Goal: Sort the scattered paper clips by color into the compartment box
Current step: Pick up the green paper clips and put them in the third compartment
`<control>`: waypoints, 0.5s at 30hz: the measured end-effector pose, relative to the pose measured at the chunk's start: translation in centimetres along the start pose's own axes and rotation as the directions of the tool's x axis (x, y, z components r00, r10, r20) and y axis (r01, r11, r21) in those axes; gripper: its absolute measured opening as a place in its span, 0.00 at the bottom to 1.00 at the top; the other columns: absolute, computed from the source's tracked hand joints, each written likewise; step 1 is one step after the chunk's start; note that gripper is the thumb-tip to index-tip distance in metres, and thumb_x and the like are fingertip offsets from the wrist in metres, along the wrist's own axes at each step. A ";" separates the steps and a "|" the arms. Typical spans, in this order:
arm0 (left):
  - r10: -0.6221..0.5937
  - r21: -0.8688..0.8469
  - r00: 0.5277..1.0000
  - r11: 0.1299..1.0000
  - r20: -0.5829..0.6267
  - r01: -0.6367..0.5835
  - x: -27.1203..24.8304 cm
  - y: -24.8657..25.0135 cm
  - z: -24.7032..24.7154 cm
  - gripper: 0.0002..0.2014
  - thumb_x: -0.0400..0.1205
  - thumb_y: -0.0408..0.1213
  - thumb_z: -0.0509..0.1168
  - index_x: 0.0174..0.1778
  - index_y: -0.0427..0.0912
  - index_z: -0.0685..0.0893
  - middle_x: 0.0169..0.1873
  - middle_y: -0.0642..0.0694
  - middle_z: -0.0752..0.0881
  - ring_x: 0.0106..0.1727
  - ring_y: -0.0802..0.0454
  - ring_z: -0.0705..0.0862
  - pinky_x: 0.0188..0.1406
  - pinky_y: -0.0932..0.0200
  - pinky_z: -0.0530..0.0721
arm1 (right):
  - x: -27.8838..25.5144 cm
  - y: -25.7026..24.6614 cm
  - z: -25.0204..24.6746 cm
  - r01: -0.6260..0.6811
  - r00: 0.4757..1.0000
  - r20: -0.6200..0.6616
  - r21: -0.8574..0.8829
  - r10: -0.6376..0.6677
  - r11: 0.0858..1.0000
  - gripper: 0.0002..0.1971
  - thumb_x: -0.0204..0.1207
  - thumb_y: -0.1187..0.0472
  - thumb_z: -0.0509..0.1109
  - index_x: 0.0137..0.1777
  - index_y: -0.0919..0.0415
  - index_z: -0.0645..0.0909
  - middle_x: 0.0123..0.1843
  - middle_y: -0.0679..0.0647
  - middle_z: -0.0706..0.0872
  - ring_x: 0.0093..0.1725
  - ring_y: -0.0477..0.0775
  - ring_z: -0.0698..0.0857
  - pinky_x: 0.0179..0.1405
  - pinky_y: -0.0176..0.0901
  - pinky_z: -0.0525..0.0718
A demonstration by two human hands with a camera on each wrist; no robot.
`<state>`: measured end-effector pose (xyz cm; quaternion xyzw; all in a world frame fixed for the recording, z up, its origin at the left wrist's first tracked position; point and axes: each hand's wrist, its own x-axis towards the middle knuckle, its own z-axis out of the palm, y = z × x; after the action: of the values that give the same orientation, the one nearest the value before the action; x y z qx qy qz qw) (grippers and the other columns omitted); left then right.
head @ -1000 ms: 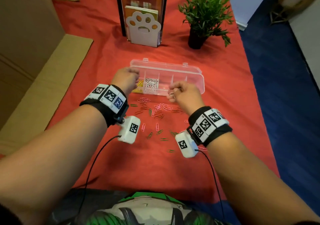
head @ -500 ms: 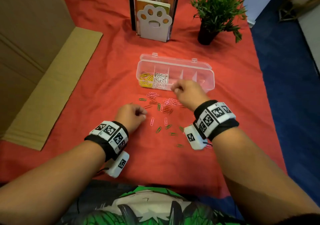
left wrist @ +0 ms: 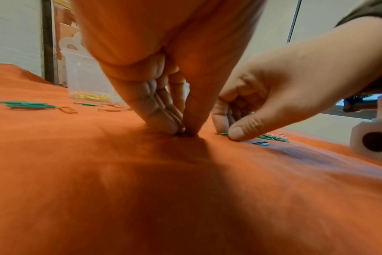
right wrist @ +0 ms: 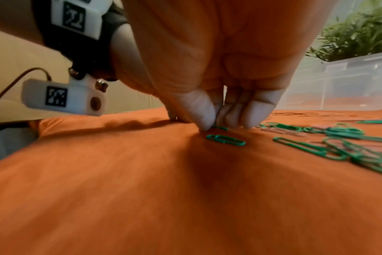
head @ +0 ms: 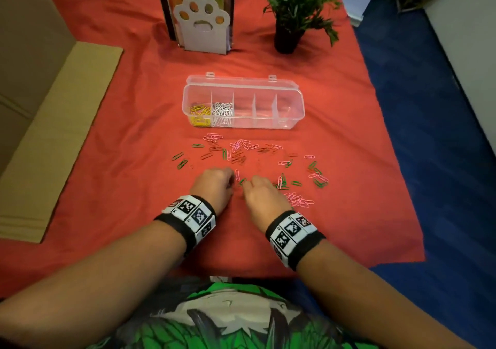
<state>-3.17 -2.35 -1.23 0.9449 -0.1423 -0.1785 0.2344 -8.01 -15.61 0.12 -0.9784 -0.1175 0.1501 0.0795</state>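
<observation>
The clear compartment box sits open on the red cloth, with yellow clips in its leftmost cell and white clips in the one beside it. Green, pink and reddish clips lie scattered in front of it. My left hand has thumb and fingertips pinched together on the cloth; nothing shows between them. My right hand pinches a green clip that lies on the cloth. A second green clip lies just in front of it. Both hands nearly touch, left hand and right hand.
A paw-shaped bookend with books and a potted plant stand behind the box. Flattened cardboard lies at the left. The cloth's right edge drops to blue floor. More green and pink clips lie right of my right hand.
Both hands have left the box and come down to the cloth near me. The left came first, then the right, which now pinches a green clip beside it.
</observation>
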 end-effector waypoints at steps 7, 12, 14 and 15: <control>-0.083 -0.087 0.997 0.993 -0.002 0.082 -0.1 -0.4 0.3 0.12 0.75 0.28 0.60 0.48 0.39 0.86 0.49 0.38 0.87 0.52 0.39 0.84 0.55 0.54 0.78 | -0.5 2.5 0.7 -0.137 0.991 0.042 0.248 0.130 0.959 0.10 0.75 0.70 0.57 0.54 0.67 0.76 0.53 0.66 0.83 0.55 0.63 0.81 0.57 0.50 0.77; -0.333 -0.683 0.923 0.630 0.194 0.371 0.4 0.4 -0.5 0.17 0.78 0.20 0.53 0.34 0.46 0.78 0.28 0.45 0.79 0.19 0.57 0.78 0.29 0.62 0.77 | -0.6 6.1 -1.4 -0.393 0.861 0.307 0.908 0.405 0.147 0.14 0.76 0.76 0.54 0.42 0.57 0.75 0.31 0.54 0.77 0.23 0.44 0.81 0.24 0.36 0.78; -0.374 -0.786 0.887 0.446 0.272 0.429 0.6 1.0 -0.9 0.18 0.76 0.16 0.50 0.33 0.44 0.75 0.28 0.45 0.77 0.17 0.60 0.76 0.21 0.67 0.75 | -1.1 7.4 -2.3 -0.324 0.842 0.343 0.939 0.417 -0.118 0.15 0.77 0.78 0.53 0.40 0.61 0.75 0.31 0.56 0.75 0.20 0.42 0.81 0.20 0.32 0.79; -0.369 -0.804 0.884 0.408 0.287 0.432 0.8 1.3 -1.0 0.17 0.76 0.17 0.51 0.33 0.44 0.75 0.28 0.45 0.76 0.18 0.60 0.75 0.19 0.67 0.74 | -1.2 8.0 -2.5 -0.294 0.837 0.341 0.940 0.428 -0.175 0.14 0.77 0.77 0.53 0.39 0.62 0.75 0.31 0.56 0.75 0.20 0.42 0.81 0.19 0.31 0.79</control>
<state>-2.28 -3.31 0.05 0.7060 0.1861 -0.3056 0.6112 -6.70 -23.87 1.33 -0.6104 0.3109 0.1562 0.7116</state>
